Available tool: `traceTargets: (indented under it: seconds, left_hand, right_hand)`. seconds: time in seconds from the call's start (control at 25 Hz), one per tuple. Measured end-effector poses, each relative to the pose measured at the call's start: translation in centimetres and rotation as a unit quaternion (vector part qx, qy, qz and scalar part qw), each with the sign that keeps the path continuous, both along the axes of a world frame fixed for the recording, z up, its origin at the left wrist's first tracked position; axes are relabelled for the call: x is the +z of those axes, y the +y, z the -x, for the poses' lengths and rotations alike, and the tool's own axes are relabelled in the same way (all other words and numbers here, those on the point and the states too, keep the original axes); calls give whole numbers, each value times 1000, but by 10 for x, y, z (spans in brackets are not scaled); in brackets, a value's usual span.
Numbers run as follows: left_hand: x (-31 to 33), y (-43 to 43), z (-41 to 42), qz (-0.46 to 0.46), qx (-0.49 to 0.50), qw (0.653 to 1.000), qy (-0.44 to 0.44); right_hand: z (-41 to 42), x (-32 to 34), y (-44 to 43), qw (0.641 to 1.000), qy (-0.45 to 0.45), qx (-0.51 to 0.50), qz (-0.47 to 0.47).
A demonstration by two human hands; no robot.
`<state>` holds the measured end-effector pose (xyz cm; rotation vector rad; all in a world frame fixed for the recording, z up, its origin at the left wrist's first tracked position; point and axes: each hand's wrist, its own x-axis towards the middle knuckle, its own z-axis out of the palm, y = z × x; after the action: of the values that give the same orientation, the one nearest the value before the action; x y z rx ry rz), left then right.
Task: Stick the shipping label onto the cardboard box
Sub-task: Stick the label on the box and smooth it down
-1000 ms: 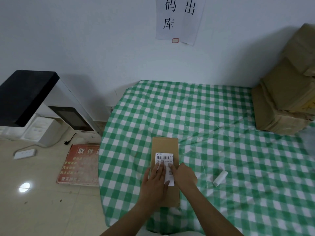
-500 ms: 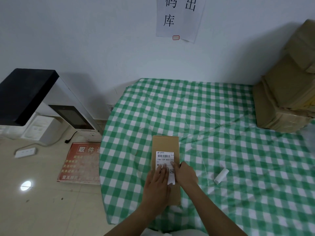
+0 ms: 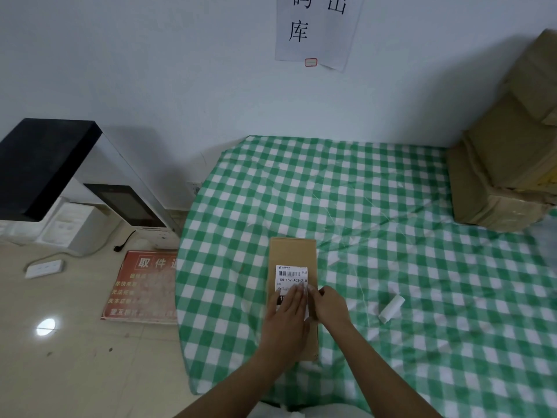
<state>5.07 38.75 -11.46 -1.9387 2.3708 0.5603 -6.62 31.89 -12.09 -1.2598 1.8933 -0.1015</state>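
A green checked tablecloth (image 3: 391,206) carries a small white roll (image 3: 391,308) and stacked cardboard parcels (image 3: 506,152) by the wall.

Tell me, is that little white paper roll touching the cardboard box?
Apart. The head view shows the white roll lying on checkered cloth right of the box, with bare cloth between.

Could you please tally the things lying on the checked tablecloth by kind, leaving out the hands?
Narrow cardboard box with the label on it: 1
Shipping label: 1
Small white roll: 1
Stack of brown cardboard packages at the far right, not separable: 1
Total: 4
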Motion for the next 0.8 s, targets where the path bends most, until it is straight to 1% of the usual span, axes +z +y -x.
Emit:
traceTargets:
  seconds: [0.16, 0.44, 0.56, 0.8]
  left_hand:
    - [-4, -2, -5, -19, -11, 1000, 6]
    - [-9, 14, -18, 41, -46, 998, 7]
    - [-9, 19, -22, 48, -33, 998, 13]
    - [-8, 5, -25, 24, -4, 1000, 17]
  right_hand:
    - [4, -6, 1, 1000, -12, -10, -12]
    - [2, -7, 0, 999, -19, -22, -14]
    - [2, -8, -3, 1000, -13, -16, -23]
    - [2, -7, -4, 999, -15, -12, -29]
